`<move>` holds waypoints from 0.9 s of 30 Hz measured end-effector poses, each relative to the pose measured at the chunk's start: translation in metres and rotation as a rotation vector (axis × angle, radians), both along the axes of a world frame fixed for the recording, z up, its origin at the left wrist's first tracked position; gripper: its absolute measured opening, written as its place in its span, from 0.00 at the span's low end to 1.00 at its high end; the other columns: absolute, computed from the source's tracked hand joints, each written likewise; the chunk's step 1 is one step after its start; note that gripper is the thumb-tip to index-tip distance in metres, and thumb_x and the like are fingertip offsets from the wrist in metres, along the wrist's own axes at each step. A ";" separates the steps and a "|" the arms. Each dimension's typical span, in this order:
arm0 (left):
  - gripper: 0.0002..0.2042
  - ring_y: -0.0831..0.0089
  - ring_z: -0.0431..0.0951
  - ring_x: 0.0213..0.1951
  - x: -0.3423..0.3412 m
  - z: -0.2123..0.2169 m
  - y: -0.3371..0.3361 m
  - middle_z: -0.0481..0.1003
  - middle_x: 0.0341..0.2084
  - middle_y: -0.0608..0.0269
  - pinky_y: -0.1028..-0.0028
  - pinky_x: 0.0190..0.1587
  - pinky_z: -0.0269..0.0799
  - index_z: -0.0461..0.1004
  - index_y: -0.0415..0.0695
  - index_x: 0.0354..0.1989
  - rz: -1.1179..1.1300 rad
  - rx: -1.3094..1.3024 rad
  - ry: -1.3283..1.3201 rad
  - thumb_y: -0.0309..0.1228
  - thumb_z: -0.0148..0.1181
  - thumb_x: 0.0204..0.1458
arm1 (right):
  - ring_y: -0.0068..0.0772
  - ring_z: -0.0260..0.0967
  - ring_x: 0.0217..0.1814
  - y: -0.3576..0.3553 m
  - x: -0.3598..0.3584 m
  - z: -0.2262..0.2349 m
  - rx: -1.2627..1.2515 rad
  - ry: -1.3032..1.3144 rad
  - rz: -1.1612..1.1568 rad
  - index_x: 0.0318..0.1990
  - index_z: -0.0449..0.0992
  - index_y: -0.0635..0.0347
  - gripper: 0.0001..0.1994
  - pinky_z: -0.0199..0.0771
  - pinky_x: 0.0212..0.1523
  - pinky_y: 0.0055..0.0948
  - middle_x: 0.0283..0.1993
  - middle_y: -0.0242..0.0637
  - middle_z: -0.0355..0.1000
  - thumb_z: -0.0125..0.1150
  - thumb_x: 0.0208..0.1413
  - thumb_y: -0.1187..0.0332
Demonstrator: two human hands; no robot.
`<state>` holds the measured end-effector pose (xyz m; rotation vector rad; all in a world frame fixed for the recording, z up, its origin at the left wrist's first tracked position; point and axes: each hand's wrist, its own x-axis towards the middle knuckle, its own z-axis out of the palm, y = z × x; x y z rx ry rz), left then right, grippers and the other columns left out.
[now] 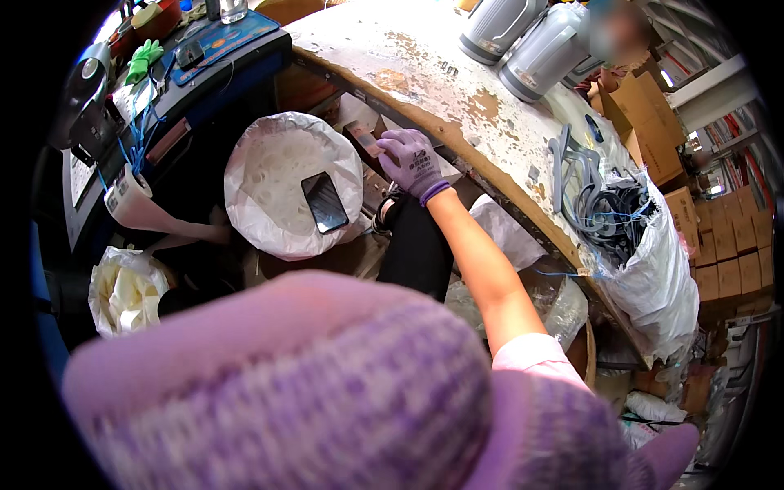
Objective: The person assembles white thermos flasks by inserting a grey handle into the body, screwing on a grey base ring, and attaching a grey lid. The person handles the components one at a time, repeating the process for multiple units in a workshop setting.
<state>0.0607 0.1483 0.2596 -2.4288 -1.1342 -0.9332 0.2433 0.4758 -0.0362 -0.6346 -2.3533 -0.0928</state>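
My right hand [415,165], in a purple knit glove, reaches under the worktable's edge. Its fingertips close on a small dark box with a pale face [364,140] at an opening there. My left hand [286,384], also gloved in purple, looms blurred just before the camera and covers much of the lower picture; whether it holds anything does not show. Left of my right hand stands a large white bag [247,214] with whitish, ring-like pieces inside. A black smartphone [324,202] lies on top of them. My dark-clothed leg [418,253] is beneath my right forearm.
The worn white worktable [351,37] carries grey kettles [535,61] and grey plastic handles [588,188]. A white sack [665,286] hangs at its right end. A desk at left holds a computer mouse [189,54] and green glove [144,61]. Cartons [731,237] are stacked at right; a person stands beyond.
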 end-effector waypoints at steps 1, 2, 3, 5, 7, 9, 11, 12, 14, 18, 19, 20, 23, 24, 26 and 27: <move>0.17 0.70 0.64 0.18 -0.001 0.000 -0.001 0.63 0.13 0.63 0.69 0.24 0.57 0.64 0.45 0.15 0.000 -0.001 -0.004 0.33 0.69 0.45 | 0.41 0.72 0.52 0.000 -0.001 0.001 -0.006 0.000 0.002 0.38 0.79 0.51 0.10 0.68 0.59 0.42 0.45 0.33 0.76 0.65 0.48 0.64; 0.17 0.71 0.64 0.18 -0.001 0.000 -0.001 0.63 0.13 0.63 0.69 0.24 0.57 0.64 0.45 0.15 0.000 -0.006 -0.010 0.32 0.69 0.45 | 0.41 0.72 0.52 -0.001 -0.001 0.001 -0.016 0.002 0.005 0.39 0.80 0.51 0.10 0.68 0.59 0.42 0.46 0.33 0.76 0.65 0.48 0.64; 0.17 0.71 0.64 0.18 -0.002 -0.001 -0.002 0.63 0.13 0.63 0.69 0.24 0.57 0.64 0.45 0.15 0.002 -0.008 -0.014 0.32 0.69 0.45 | 0.41 0.72 0.52 -0.002 -0.002 0.000 -0.026 0.004 0.007 0.39 0.80 0.51 0.10 0.68 0.59 0.42 0.46 0.33 0.76 0.65 0.48 0.64; 0.17 0.71 0.64 0.18 -0.002 -0.002 -0.005 0.63 0.13 0.63 0.69 0.24 0.57 0.64 0.45 0.15 0.001 -0.011 -0.019 0.32 0.68 0.46 | 0.41 0.72 0.52 -0.001 -0.002 -0.001 -0.030 0.007 0.001 0.39 0.80 0.51 0.10 0.68 0.59 0.42 0.46 0.33 0.76 0.65 0.48 0.64; 0.17 0.71 0.64 0.17 -0.004 -0.003 -0.006 0.63 0.13 0.63 0.69 0.24 0.57 0.64 0.45 0.15 0.001 -0.018 -0.025 0.32 0.68 0.46 | 0.41 0.72 0.52 0.001 -0.002 -0.004 -0.026 0.009 -0.009 0.38 0.80 0.51 0.09 0.68 0.59 0.42 0.46 0.34 0.76 0.64 0.48 0.64; 0.17 0.71 0.64 0.17 -0.004 -0.002 -0.008 0.62 0.13 0.63 0.69 0.24 0.57 0.64 0.45 0.15 -0.002 -0.026 -0.026 0.32 0.68 0.46 | 0.41 0.72 0.53 0.000 -0.001 -0.005 -0.035 0.007 -0.015 0.38 0.80 0.51 0.09 0.68 0.59 0.42 0.46 0.34 0.77 0.64 0.48 0.64; 0.17 0.71 0.64 0.17 -0.002 -0.007 -0.010 0.62 0.13 0.63 0.69 0.24 0.57 0.64 0.45 0.15 -0.001 -0.027 -0.057 0.32 0.67 0.47 | 0.41 0.73 0.52 0.000 0.009 0.006 -0.030 -0.054 -0.024 0.37 0.81 0.51 0.08 0.68 0.59 0.42 0.45 0.34 0.77 0.64 0.48 0.64; 0.17 0.71 0.64 0.17 -0.005 -0.005 -0.009 0.62 0.13 0.63 0.69 0.24 0.57 0.64 0.45 0.15 0.004 -0.034 -0.056 0.32 0.67 0.47 | 0.40 0.73 0.52 0.000 0.002 0.000 -0.016 0.065 0.045 0.37 0.81 0.52 0.08 0.68 0.59 0.42 0.45 0.34 0.78 0.64 0.49 0.63; 0.17 0.71 0.64 0.17 -0.006 -0.007 -0.015 0.62 0.13 0.64 0.69 0.24 0.57 0.64 0.45 0.15 0.004 -0.045 -0.076 0.32 0.67 0.47 | 0.40 0.74 0.52 0.002 -0.005 -0.002 -0.030 0.007 0.027 0.37 0.81 0.52 0.09 0.68 0.59 0.43 0.44 0.34 0.78 0.64 0.49 0.63; 0.16 0.72 0.64 0.17 -0.006 -0.011 -0.019 0.62 0.13 0.64 0.69 0.24 0.57 0.64 0.45 0.15 0.002 -0.057 -0.100 0.31 0.66 0.48 | 0.39 0.74 0.51 0.006 -0.001 -0.009 -0.004 0.006 0.032 0.36 0.81 0.51 0.09 0.69 0.59 0.42 0.44 0.33 0.78 0.64 0.48 0.62; 0.16 0.72 0.64 0.17 -0.007 -0.012 -0.021 0.62 0.13 0.64 0.69 0.24 0.57 0.64 0.45 0.15 0.006 -0.069 -0.103 0.31 0.66 0.48 | 0.39 0.74 0.51 0.004 -0.003 -0.007 -0.032 0.000 0.016 0.36 0.82 0.51 0.09 0.68 0.59 0.42 0.45 0.33 0.78 0.65 0.48 0.62; 0.16 0.72 0.64 0.17 -0.008 -0.012 -0.022 0.62 0.13 0.64 0.69 0.24 0.57 0.64 0.45 0.15 0.013 -0.077 -0.104 0.31 0.66 0.48 | 0.39 0.74 0.52 0.004 -0.005 -0.008 -0.049 -0.006 0.016 0.36 0.82 0.50 0.09 0.69 0.59 0.42 0.45 0.32 0.78 0.65 0.47 0.62; 0.16 0.72 0.64 0.17 -0.021 -0.016 -0.018 0.62 0.13 0.64 0.70 0.24 0.57 0.64 0.45 0.15 -0.005 -0.097 -0.141 0.31 0.65 0.49 | 0.39 0.73 0.52 0.002 0.006 -0.004 -0.054 -0.053 -0.022 0.36 0.82 0.50 0.09 0.68 0.59 0.42 0.45 0.30 0.78 0.65 0.48 0.62; 0.16 0.72 0.64 0.17 -0.024 -0.017 -0.020 0.62 0.13 0.64 0.70 0.24 0.57 0.64 0.45 0.15 0.007 -0.100 -0.139 0.31 0.65 0.49 | 0.39 0.73 0.52 0.003 0.002 -0.004 -0.049 -0.048 -0.023 0.36 0.81 0.50 0.09 0.67 0.60 0.41 0.46 0.30 0.78 0.65 0.48 0.61; 0.16 0.72 0.64 0.17 -0.026 -0.017 -0.024 0.62 0.13 0.64 0.70 0.24 0.57 0.64 0.46 0.15 0.026 -0.105 -0.138 0.31 0.65 0.49 | 0.39 0.73 0.52 0.001 -0.001 -0.005 -0.045 -0.049 -0.014 0.36 0.81 0.50 0.08 0.67 0.60 0.41 0.45 0.30 0.78 0.65 0.48 0.61; 0.16 0.72 0.64 0.17 -0.026 -0.014 -0.025 0.62 0.13 0.64 0.70 0.24 0.57 0.64 0.46 0.15 0.039 -0.104 -0.138 0.31 0.65 0.49 | 0.39 0.73 0.52 0.000 -0.002 -0.005 -0.048 -0.051 -0.008 0.36 0.81 0.49 0.08 0.67 0.60 0.41 0.45 0.30 0.78 0.65 0.48 0.61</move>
